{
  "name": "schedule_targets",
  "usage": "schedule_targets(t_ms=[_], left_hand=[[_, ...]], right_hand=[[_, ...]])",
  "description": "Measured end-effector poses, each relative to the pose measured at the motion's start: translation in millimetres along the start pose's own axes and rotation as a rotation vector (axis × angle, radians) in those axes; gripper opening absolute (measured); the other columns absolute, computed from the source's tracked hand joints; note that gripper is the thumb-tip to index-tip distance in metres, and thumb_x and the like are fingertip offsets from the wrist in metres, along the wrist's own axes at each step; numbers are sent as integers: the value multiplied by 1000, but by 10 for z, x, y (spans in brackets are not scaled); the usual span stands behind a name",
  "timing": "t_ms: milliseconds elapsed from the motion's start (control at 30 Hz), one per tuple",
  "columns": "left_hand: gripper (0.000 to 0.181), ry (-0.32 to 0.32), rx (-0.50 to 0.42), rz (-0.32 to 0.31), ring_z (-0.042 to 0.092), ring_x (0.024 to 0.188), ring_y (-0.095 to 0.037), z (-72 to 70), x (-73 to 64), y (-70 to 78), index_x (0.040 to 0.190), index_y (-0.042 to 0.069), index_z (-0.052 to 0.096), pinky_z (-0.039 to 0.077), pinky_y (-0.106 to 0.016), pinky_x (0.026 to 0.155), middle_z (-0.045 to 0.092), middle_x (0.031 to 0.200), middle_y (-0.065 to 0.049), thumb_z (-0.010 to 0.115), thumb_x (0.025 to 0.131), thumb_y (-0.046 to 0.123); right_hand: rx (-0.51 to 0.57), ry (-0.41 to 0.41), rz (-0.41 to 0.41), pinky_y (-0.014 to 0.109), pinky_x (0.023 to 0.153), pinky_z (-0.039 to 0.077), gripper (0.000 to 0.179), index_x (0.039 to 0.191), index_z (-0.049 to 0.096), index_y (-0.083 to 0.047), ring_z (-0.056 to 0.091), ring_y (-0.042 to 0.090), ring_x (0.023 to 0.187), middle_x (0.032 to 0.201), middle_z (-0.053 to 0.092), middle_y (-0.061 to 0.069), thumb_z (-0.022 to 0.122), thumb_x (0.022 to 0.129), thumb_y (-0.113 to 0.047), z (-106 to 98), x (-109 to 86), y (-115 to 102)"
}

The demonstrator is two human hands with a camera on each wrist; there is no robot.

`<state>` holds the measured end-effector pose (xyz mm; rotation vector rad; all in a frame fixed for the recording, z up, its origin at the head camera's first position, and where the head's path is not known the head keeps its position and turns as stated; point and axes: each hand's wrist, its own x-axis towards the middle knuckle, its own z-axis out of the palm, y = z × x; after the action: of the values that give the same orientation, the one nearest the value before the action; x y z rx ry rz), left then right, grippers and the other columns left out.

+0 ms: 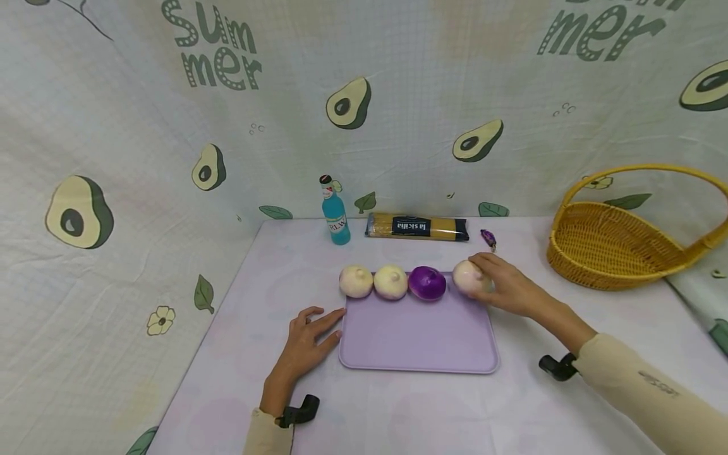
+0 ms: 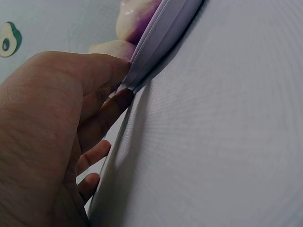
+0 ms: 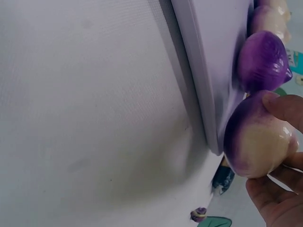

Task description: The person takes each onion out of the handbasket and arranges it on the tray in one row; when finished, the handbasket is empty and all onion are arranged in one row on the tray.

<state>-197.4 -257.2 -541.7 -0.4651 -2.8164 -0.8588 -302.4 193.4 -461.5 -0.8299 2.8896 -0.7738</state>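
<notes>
My right hand [image 1: 506, 284] grips a cream onion [image 1: 469, 278] at the back right corner of a lilac tray [image 1: 421, 341]. In the right wrist view this onion [image 3: 258, 137] shows a purple underside, with thumb and fingers round it. To its left, along the tray's back edge, sit a purple onion [image 1: 427, 283] and two cream onions, one [image 1: 390, 282] beside the other [image 1: 356, 281]. At the tray's left edge rests my left hand [image 1: 309, 341], its extended fingertips touching the rim. The left wrist view shows its thumb and forefinger against that rim.
Behind the tray stand a blue bottle [image 1: 335, 212] and a lying pack of pasta [image 1: 417, 227]. A small purple item [image 1: 488, 238] lies right of the pack. A yellow wicker basket [image 1: 614, 246] with a high handle is at the right. A printed cloth [image 1: 398, 95] hangs behind the table.
</notes>
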Motion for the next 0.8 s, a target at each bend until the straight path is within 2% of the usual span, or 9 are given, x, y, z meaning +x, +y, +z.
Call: schedule_targets(t_ms=[567,800], left_hand=[[46,15,-2,12,41,132,-26,3,-16,41,142,32,59,24,-52,101,61,136,13,65,97,38],[46,8,-3,3,41,132,-26,8,-6,39,142,31,59,25,-52,101,61,136,11,65,97,37]], right_hand=[[-1,-27,20,62,107,32,76,145,44,6,38,49,134,148,40,28,79,87,-27,123,44,-37],[34,-43,39,63,109,27,80,149,37,6,31,50,139,153,33,30,77,89,-28,155,19,-23]])
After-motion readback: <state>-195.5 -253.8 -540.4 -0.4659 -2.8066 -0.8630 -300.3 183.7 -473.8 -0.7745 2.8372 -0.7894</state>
